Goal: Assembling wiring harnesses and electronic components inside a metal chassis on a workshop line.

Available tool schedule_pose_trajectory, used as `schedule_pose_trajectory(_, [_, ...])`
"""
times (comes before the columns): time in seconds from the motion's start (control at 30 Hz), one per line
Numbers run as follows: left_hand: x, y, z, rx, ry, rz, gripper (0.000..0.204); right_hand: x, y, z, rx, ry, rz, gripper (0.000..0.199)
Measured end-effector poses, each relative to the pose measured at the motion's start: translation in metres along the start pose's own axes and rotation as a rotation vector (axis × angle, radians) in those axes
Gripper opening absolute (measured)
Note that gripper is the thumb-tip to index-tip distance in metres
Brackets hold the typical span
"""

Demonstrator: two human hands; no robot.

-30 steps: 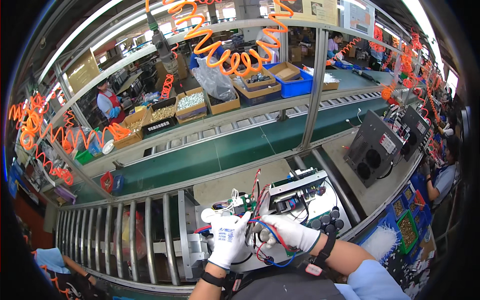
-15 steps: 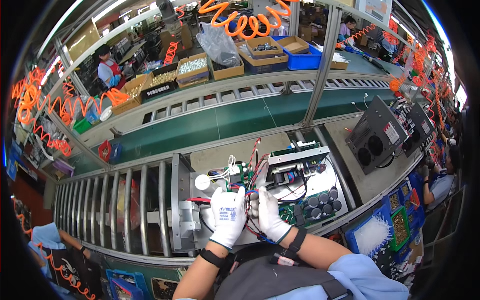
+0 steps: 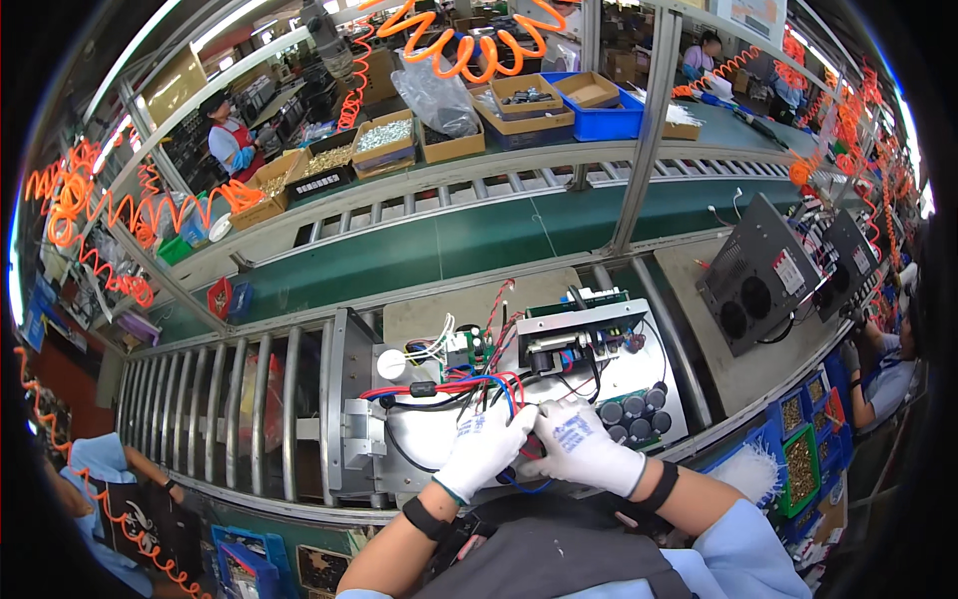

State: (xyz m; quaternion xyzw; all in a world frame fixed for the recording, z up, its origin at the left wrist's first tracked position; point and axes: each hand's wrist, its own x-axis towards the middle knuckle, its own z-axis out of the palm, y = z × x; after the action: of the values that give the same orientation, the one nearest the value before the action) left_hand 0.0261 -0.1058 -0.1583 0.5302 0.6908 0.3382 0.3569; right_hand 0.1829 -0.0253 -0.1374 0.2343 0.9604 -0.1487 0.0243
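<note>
In white gloves, my left hand [image 3: 483,444] and my right hand [image 3: 584,449] meet fingertip to fingertip over the front of an open metal chassis [image 3: 419,439]. Their fingers are closed on a bundle of red and blue wires [image 3: 489,378]; the exact grip is hidden by the gloves. The wires run from the left side through a small black ferrite clip [image 3: 423,389] and come out again below my hands. Behind them sit a green circuit board [image 3: 469,349] with white leads and a bracket-mounted module [image 3: 579,334]. Several dark round capacitors [image 3: 634,411] stand right of my right hand.
The chassis rests on a roller conveyor [image 3: 249,419]. Dark fan-cooled housings [image 3: 748,280] stand at the right. Parts bins [image 3: 798,469] line the near right side, and cartons [image 3: 384,145] the far shelf. Orange coiled hoses [image 3: 479,50] hang above. Co-workers are at both sides.
My hands have moved slightly down and right, closing together. The red and blue wires with the ferrite clip, earlier mostly covered by my left hand, now show.
</note>
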Motion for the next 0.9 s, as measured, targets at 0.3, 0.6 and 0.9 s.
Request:
schedule_pose_trajectory(0.3, [-0.011, -0.017, -0.003, 0.784, 0.049, 0.405, 0.014, 0.031, 0.023, 0.000, -0.010, -0.204, -0.311, 0.020])
schedule_pose_trajectory(0.6, [-0.037, 0.002, -0.015, 0.531, 0.277, 0.428, 0.018, 0.022, 0.030, -0.025, 0.200, -0.168, -0.177, 0.047])
schedule_pose_trajectory(0.9, [-0.064, -0.037, 0.025, 0.772, -0.019, 0.493, 0.031, -0.070, 0.006, 0.028, 0.116, -0.034, -0.028, 0.033])
